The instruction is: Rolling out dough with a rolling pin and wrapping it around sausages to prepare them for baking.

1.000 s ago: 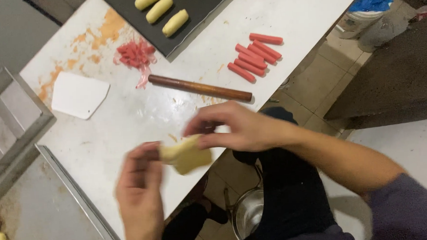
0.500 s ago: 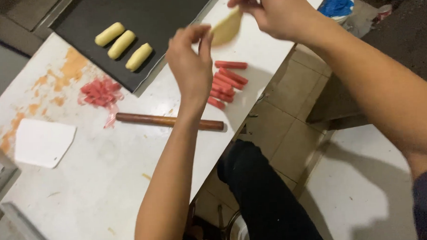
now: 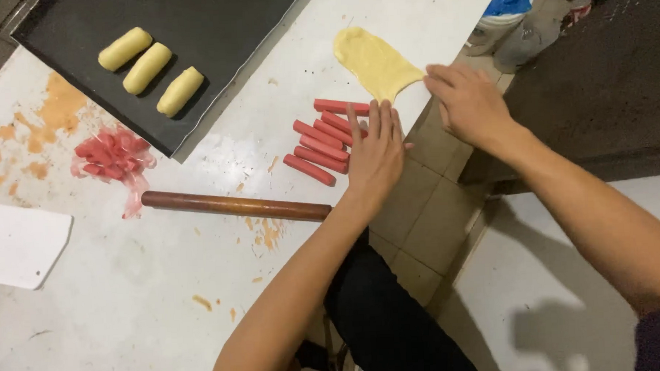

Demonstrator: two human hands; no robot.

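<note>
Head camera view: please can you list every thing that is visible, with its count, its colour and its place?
dough sheet: one, pale yellow, flat on the table's far edge, by the right hand
sausages: about six, red, in a loose row under the left fingers
rolling pin: one, brown wood, lying near the table's middle
dough rolls: three, yellow, side by side on the tray
tray: one, black, top left
wrappers: one heap, red, beside the tray
scraper: one, white, left edge
table: one, white, orange-stained
left hand: open, on the sausages
right hand: at the dough sheet's tip; grip unclear
</note>
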